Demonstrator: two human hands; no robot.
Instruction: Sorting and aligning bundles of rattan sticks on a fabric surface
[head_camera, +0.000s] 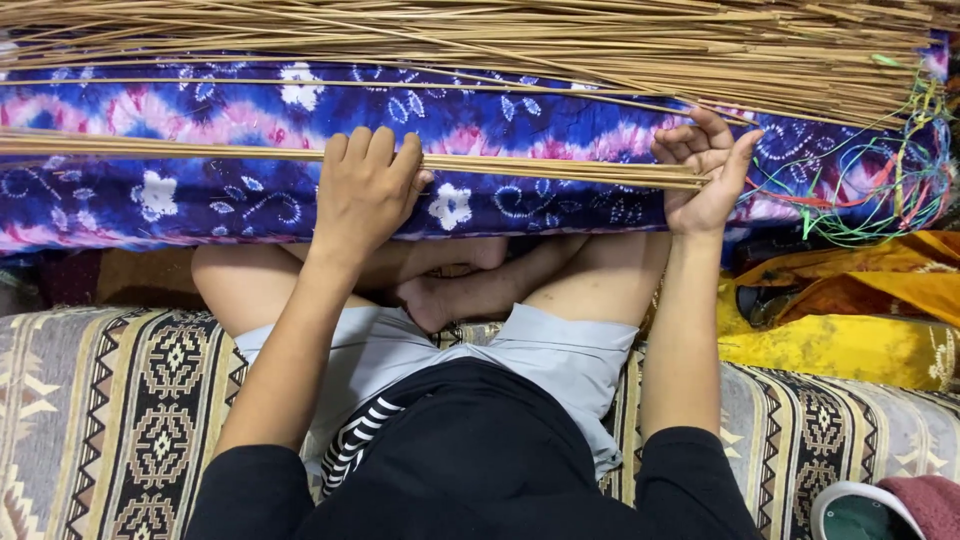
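A thin bundle of long tan sticks (180, 150) lies across a blue and purple tie-dye cloth (230, 115). My left hand (365, 185) is curled over the bundle near its middle, fingers pressing on the sticks. At the bundle's right end my right hand (705, 165) stands with palm against the stick tips, fingers bent above them. A much larger heap of the same sticks (560, 40) spreads along the far edge of the cloth.
Loose coloured threads (880, 170), green, red and yellow, tangle at the right end of the heap. Yellow cloth (850, 330) lies at right. I sit cross-legged on a patterned woven rug (120, 400). A green-rimmed container (860, 510) sits bottom right.
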